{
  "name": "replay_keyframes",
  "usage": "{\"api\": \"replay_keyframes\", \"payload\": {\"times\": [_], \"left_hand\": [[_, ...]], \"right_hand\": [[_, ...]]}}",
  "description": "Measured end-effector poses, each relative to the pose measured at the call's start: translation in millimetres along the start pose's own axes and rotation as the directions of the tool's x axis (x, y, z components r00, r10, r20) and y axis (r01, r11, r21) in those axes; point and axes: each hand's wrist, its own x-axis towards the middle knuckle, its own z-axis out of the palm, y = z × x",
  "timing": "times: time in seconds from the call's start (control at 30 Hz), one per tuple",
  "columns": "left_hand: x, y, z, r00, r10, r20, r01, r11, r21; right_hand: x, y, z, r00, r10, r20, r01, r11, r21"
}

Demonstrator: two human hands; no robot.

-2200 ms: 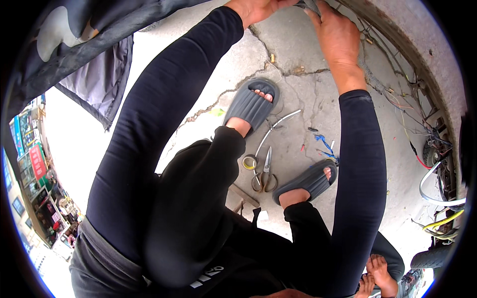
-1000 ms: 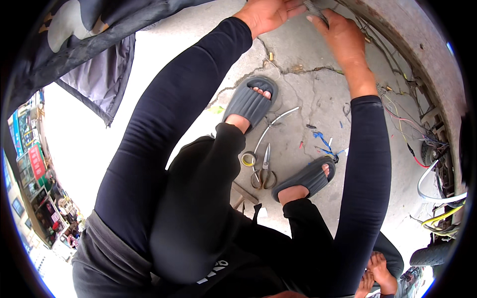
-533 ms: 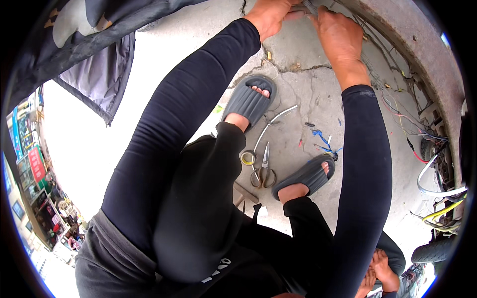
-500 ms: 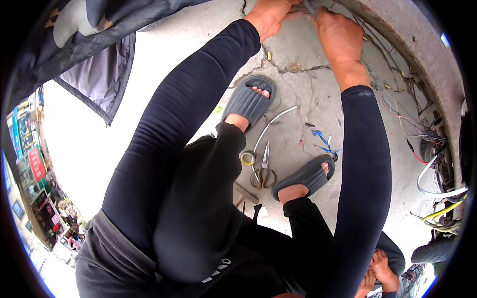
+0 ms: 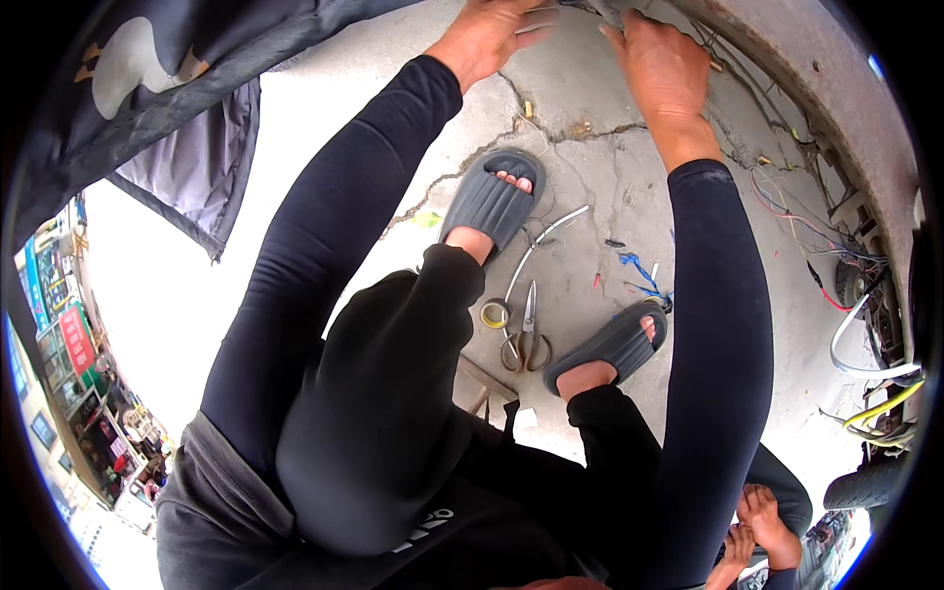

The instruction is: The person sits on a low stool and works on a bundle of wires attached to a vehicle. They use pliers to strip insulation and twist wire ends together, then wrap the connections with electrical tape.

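Note:
At the top edge, my right hand (image 5: 664, 64) is closed around a grey corrugated tube (image 5: 608, 12). A further length of ribbed tube (image 5: 730, 138) shows beside that wrist on the concrete. My left hand (image 5: 487, 41) is to the left of it, apart from the tube, with nothing visible in it. Its fingers are stretched out, slightly smeared and partly cut off by the frame's edge. Between my feet lie scissors (image 5: 529, 339), a yellow-edged roll of tape (image 5: 495, 315) and a thin white tube (image 5: 539, 241).
A rusty curved metal frame (image 5: 826, 88) arches along the right, with loose coloured wires (image 5: 806, 231) and a white cable (image 5: 836, 349) below it. Blue scraps (image 5: 639, 275) lie by my right slipper (image 5: 610, 344). Another person's hands (image 5: 757, 521) show at lower right. Dark fabric (image 5: 187, 147) hangs at upper left.
My left hand has come away from the tube and moved left, its fingers now stretched out. The right hand stays on the tube, nearly in place.

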Motion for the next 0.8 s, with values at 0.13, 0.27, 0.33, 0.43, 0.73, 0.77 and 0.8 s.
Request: {"api": "replay_keyframes", "payload": {"times": [0.13, 0.27, 0.33, 0.43, 0.73, 0.77, 0.8], "left_hand": [[17.8, -4.2, 24.3, 0.993, 0.122, -0.005, -0.121, 0.986, 0.116], [23.8, -9.5, 25.3, 0.988, 0.128, -0.088, -0.124, 0.991, 0.056], [21.0, -6.9, 29.2, 0.986, 0.129, -0.104, -0.126, 0.991, 0.044], [15.6, 2.6, 41.9, 0.982, 0.124, -0.142, -0.116, 0.991, 0.063], [20.0, 4.3, 33.0, 0.993, 0.07, -0.095, -0.053, 0.984, 0.168], [20.0, 3.9, 29.0, 0.997, 0.052, -0.065, -0.042, 0.989, 0.139], [20.1, 3.1, 25.7, 0.999, 0.035, -0.035, -0.031, 0.993, 0.111]], "right_hand": [[-4.4, 1.2, -5.0, 1.0, -0.021, 0.012, 0.02, 0.998, 0.058], [-6.4, 7.7, -21.8, 0.992, -0.006, 0.123, -0.028, 0.96, 0.279], [-5.2, 10.1, -25.4, 0.986, -0.016, 0.169, -0.045, 0.935, 0.352], [-3.0, 23.2, -0.4, 0.987, -0.028, 0.157, -0.048, 0.888, 0.458], [5.1, 32.9, 1.9, 0.868, -0.033, 0.495, -0.381, 0.595, 0.708], [4.0, 20.7, -15.8, 0.88, -0.002, 0.475, -0.389, 0.573, 0.722], [3.8, 13.6, -24.7, 0.89, 0.03, 0.456, -0.395, 0.551, 0.735]]}}
